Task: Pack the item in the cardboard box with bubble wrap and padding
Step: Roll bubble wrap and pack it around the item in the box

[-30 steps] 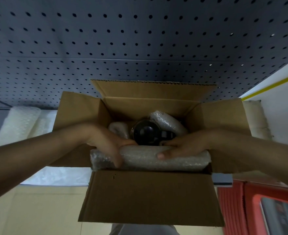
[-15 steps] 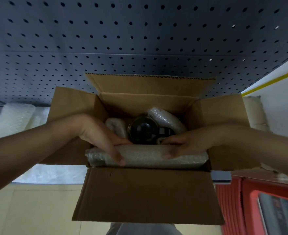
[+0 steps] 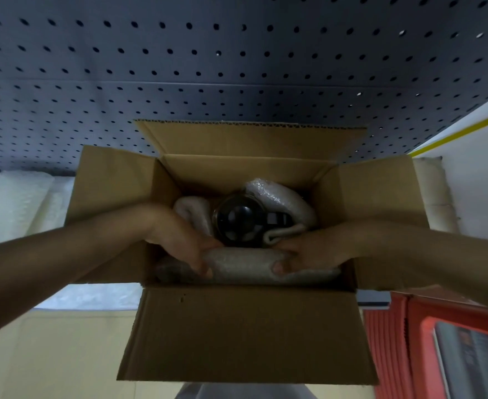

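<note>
We had both hands inside the open brown cardboard box [image 3: 245, 332], working a long roll of clear bubble wrap [image 3: 242, 266] down along its near wall. Our left hand [image 3: 179, 243] gripped the roll's left part, fingers curled over its top; our right hand [image 3: 309, 251] gripped the right part, thumb showing on the near face. Each grip was clenched on the roll, neither released.

Just beyond the two grips sat the item, a round dark object with a glossy domed top [image 3: 238, 221], low in the middle of the box. Beyond the left grip a pale wad of padding [image 3: 194, 211] lay against it; beyond the right grip a second bubble-wrap bundle [image 3: 280, 200] leaned over its far side. What the item was, we could not tell in the dim light.

To seat this roll well, we judged, both grips should press evenly and straight down, so the roll wedges between item and wall without tipping the item or dragging the other padding loose. Pushing one end first would likely leave a gap at the other. The four flaps stood open, closing not yet begun.
</note>
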Tool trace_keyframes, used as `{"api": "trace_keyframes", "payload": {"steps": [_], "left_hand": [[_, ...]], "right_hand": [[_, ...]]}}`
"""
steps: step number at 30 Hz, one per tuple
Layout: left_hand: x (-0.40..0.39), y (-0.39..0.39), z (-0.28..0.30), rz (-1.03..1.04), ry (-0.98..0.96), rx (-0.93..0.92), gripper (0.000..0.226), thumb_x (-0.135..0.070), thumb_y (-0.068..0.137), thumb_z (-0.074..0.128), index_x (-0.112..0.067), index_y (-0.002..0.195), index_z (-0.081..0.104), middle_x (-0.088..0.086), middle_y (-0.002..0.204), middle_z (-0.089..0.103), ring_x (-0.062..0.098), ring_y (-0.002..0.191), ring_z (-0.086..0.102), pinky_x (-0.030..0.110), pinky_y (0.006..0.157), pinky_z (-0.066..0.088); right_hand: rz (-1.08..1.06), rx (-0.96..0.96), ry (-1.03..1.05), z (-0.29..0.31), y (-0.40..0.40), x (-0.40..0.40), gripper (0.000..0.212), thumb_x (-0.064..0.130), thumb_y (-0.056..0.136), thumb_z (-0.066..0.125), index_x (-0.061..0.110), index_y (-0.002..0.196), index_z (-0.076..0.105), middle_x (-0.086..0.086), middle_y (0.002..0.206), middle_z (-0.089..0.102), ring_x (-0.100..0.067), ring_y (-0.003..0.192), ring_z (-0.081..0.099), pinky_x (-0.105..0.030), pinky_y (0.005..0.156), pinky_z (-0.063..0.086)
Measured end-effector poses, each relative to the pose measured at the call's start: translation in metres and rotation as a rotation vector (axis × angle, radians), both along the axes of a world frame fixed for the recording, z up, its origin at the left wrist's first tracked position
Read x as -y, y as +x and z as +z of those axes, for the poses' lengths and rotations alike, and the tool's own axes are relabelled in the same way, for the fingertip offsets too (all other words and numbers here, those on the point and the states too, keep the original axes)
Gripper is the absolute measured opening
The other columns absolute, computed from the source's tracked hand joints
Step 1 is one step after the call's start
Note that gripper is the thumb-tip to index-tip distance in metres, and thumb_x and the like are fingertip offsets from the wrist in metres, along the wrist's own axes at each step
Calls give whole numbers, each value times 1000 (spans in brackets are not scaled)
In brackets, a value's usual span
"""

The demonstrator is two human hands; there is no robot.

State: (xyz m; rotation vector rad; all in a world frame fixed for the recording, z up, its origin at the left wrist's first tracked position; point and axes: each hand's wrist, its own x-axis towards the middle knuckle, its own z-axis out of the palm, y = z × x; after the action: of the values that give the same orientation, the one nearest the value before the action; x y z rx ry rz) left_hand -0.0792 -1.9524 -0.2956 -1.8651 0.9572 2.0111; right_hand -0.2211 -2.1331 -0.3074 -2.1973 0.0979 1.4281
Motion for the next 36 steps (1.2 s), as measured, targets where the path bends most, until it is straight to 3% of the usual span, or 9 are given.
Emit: {"api": "trace_keyframes", "payload": {"steps": [3,6,11,17,20,25,32,36], "left_hand": [[-6,1,4,37,-58,7,70,-40,95,52,-31,151,12,-2,154,28,13,136,33,20,102,33],[-14,6,13,41,-142,34,67,-41,92,57,-40,148,19,-11,144,37,4,121,37,12,88,34],[-22,10,13,123,-179,-24,64,-26,92,60,-44,144,28,-18,139,36,-2,123,31,6,85,33],[-18,6,11,124,-173,28,65,-11,93,56,-43,144,32,-12,154,28,3,135,27,15,99,25],[-14,-2,7,42,-169,133,65,-13,95,52,-45,146,26,-7,157,26,11,141,27,15,97,25],[-14,-2,8,9,-169,166,67,-14,95,51,-49,145,23,-7,159,22,14,143,25,16,99,23],[-11,-11,-3,-41,-195,228,66,-7,95,43,-43,147,25,-6,158,25,14,142,28,14,96,23],[-11,-12,-10,-48,-187,226,65,-4,97,38,-43,148,25,-4,157,28,17,139,33,16,95,25]], "right_hand": [[-49,114,-27,12,-1,4,62,46,93,50,26,148,27,0,154,31,-19,138,34,-27,107,30],[-50,127,22,27,-2,21,55,25,89,61,32,140,41,9,142,45,-11,122,50,-21,93,46],[-2,165,10,22,-5,26,62,8,81,63,35,134,48,6,134,55,-16,114,58,-40,95,51],[84,238,-93,2,-1,15,57,10,84,62,28,136,48,1,135,55,-16,116,55,-33,96,47],[52,277,-119,-2,-3,16,50,15,83,66,28,130,53,1,128,60,-15,110,59,-33,94,50],[-30,211,-55,9,1,19,60,17,74,77,29,129,55,8,124,60,-10,110,58,-28,93,50],[25,245,-116,-7,-6,6,65,18,78,75,27,136,50,1,137,54,-15,120,53,-18,90,41],[-8,253,-125,-18,-9,4,60,8,81,70,20,137,50,-4,141,51,-21,125,51,-23,102,38]]}}
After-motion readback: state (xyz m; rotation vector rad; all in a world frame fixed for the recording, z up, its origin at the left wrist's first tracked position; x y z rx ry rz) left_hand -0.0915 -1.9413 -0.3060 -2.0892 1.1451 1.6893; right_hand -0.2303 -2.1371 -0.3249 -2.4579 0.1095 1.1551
